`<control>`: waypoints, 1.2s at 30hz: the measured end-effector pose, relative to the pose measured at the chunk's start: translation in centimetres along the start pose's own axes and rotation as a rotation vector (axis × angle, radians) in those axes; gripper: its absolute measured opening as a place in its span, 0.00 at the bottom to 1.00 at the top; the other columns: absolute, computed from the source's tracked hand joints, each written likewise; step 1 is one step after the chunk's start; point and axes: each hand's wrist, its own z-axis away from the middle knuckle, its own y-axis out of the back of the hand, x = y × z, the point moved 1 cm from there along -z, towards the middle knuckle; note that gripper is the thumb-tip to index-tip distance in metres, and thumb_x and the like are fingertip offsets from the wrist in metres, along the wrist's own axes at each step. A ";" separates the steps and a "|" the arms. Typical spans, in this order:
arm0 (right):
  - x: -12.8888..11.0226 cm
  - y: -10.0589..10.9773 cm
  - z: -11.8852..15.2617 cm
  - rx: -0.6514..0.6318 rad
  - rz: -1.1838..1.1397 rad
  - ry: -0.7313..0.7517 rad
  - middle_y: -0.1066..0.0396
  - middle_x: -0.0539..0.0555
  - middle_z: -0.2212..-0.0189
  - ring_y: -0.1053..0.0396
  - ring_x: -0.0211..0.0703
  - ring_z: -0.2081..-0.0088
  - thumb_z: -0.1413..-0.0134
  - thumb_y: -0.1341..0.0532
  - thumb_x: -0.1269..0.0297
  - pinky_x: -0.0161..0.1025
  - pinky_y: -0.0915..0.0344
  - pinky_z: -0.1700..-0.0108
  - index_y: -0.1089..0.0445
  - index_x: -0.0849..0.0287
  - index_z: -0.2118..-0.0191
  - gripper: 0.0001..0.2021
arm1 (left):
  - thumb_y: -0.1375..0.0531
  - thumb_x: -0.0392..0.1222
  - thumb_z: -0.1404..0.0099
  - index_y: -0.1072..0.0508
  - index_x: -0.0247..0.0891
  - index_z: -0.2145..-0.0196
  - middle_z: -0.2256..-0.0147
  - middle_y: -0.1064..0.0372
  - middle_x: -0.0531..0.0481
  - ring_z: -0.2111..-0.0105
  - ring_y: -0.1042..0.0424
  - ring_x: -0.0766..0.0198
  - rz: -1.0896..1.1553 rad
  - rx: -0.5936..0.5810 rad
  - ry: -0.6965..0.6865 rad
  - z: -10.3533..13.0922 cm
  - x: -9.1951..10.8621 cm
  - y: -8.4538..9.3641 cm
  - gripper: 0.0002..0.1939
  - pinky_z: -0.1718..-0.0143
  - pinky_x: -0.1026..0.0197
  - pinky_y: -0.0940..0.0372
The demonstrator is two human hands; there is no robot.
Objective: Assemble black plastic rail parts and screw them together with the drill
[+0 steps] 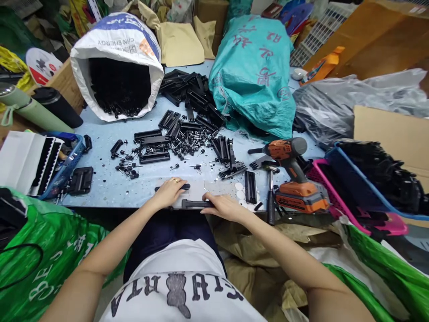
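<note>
My left hand (170,193) is closed over a small dark plastic piece (184,186) at the table's front edge; its ends stick out on both sides of the fingers. My right hand (224,208) grips the right end of a long black plastic bar (194,204) lying along the same edge. Between the hands is a grey metal plate (197,190). Just beyond them lies a heap of small black-headed pins (191,142) among black plastic parts (154,156). Another black slotted part (250,187) is to the right of my right hand.
An orange cordless drill (295,176) and a hammer (271,197) are at the right. Behind the heap stand a white sack (117,40) with black parts and a teal sack (254,76). Blue (378,197) and pink baskets (390,223) flank the right edge; bottles (56,105) stand left.
</note>
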 end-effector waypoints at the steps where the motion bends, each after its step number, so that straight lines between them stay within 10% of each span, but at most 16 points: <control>1: -0.1 -0.1 -0.4 0.027 0.139 0.000 0.31 0.55 0.67 0.32 0.43 0.67 0.41 0.51 0.47 0.36 0.42 0.66 0.38 0.59 0.56 0.20 | 0.49 0.39 0.35 0.35 0.38 0.48 0.54 0.34 0.43 0.53 0.36 0.56 -0.050 -0.066 -0.004 -0.2 -0.3 -0.1 0.18 0.51 0.53 0.41; 19: -2.1 -0.9 -1.3 0.168 0.449 -0.049 0.32 0.55 0.65 0.35 0.44 0.64 0.39 0.50 0.53 0.36 0.50 0.69 0.35 0.56 0.59 0.14 | 0.38 0.68 0.58 0.37 0.43 0.51 0.56 0.36 0.46 0.56 0.35 0.52 -0.136 -0.096 0.028 0.1 1.0 -0.1 0.41 0.53 0.52 0.44; 36: -2.7 -0.3 -1.4 0.300 0.555 -0.078 0.33 0.59 0.63 0.38 0.45 0.63 0.35 0.57 0.61 0.39 0.51 0.63 0.34 0.58 0.56 0.16 | 0.41 0.52 0.41 0.37 0.37 0.54 0.60 0.31 0.44 0.58 0.32 0.55 -0.121 0.069 -0.075 0.4 0.3 -1.3 0.22 0.59 0.57 0.38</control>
